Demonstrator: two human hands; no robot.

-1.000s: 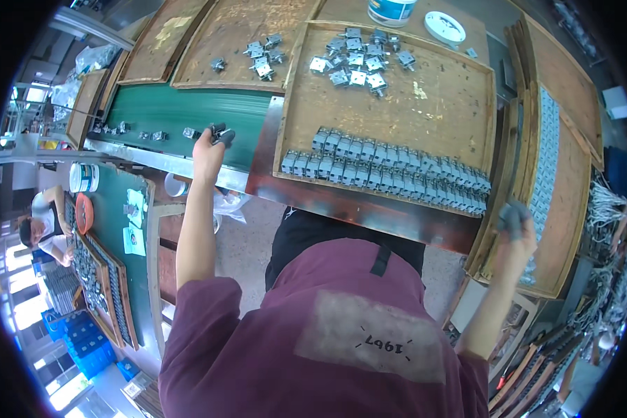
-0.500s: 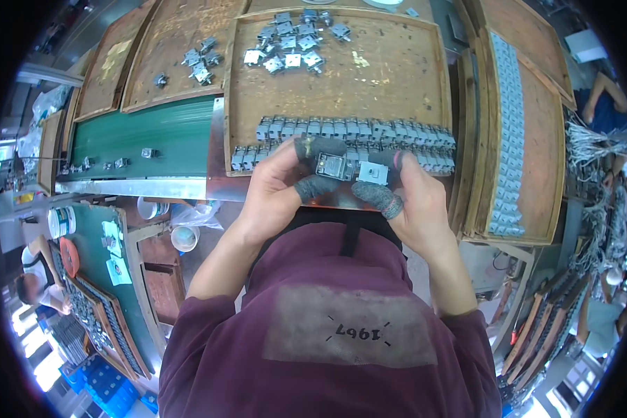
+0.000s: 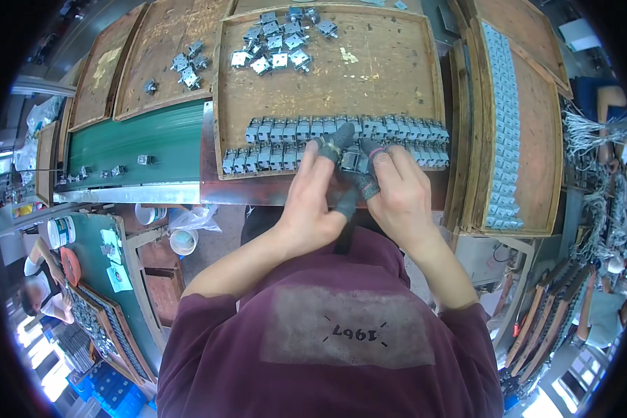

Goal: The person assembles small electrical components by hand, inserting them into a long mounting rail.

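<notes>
My left hand reaches over the near edge of a wooden tray. Its fingers, in grey fingertip covers, are apart, with the forefinger on the rows of small grey metal switch-like parts and the thumb lower down. Nothing shows between its thumb and fingers. Beside it, my right hand has its covered thumb and fingers closed on one boxy metal part, held just in front of the near row. The left fingertips come close to this part; whether they touch it I cannot tell.
The wooden tray also carries a loose pile of parts at its far left. A green conveyor belt with a few parts runs at left. Another tray with lined-up parts stands at right. People sit at both sides.
Both hands have moved from above the tray's near edge toward the rows. The left fingers have spread and no longer hold a part. The right hand's part has shifted left.
</notes>
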